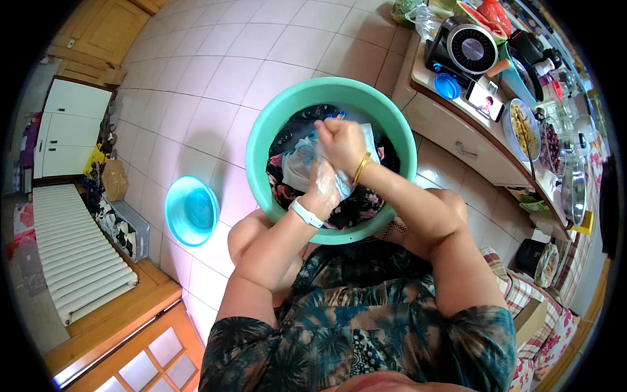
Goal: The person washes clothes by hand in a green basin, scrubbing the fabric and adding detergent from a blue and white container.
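A large green plastic basin (255, 161) stands before me between my knees, holding wet garments in cloudy water. My left hand (322, 183), with suds on it and a white band at the wrist, grips a white and light-blue cloth (297, 165). Pressed against it, my right hand (345, 142) is closed in a fist on the same cloth; a gold bracelet circles that wrist. Part of the cloth is hidden by both hands. Beneath lies a dark garment with pink flowers (366, 209), and more dark fabric (316, 113) shows at the far side.
A smaller blue basin (192, 211) rests on the tiled floor to the left. At right, a counter (441, 130) carries a fan (470, 46), a propped phone (485, 101) and a bowl of food (519, 122). A white radiator (78, 245) lines the left side.
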The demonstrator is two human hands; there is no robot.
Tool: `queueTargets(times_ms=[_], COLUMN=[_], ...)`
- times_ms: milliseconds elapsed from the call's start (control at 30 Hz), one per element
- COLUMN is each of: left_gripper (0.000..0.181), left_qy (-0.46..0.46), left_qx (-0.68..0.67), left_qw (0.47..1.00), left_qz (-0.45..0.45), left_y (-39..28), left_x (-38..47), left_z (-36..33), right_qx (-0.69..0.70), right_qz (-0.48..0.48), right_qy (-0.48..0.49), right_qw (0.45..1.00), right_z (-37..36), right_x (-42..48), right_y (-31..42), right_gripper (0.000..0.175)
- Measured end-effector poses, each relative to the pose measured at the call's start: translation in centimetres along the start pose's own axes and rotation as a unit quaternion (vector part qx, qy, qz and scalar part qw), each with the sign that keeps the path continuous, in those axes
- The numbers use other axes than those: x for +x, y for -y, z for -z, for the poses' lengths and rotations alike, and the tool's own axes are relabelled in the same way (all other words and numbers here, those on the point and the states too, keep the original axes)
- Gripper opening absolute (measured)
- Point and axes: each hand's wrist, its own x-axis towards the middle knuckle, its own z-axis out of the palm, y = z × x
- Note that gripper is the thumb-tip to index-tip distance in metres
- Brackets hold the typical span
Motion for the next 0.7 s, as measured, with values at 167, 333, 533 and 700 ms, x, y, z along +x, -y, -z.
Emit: queueTargets(times_ms=[167, 333, 533, 700], left_gripper=[0.034, 0.04, 0.042, 0.046], left_qy=[0.585, 0.082, 0.343, 0.1], left_qx=[-0.132, -0.013, -0.132, 0.02], left_qw=[0.795, 0.996, 0.93, 0.994], left_qz=[-0.085, -0.041, -0.031, -0.04], left_y=[-1.2, -0.5, 0.1, -5.5], left_x=[6.6, 1.0, 7.1, -0.1], left_z=[7.8, 1.1, 7.6, 1.9], right_qx=[0.024, -0.034, -0.029, 0.182], right_qz=[0.255, 0.039, 0.244, -0.183], right_qy=[0.021, -0.028, -0.024, 0.084], right_qw=[0.966, 0.998, 0.969, 0.962], right_z=[0.1, 0.9, -0.8, 1.7], right_x=[-5.5, 1.2, -3.6, 3.6], right_y=[5.8, -0.6, 1.8, -4.3], right_gripper=[0.026, 0.032, 0.021, 0.037])
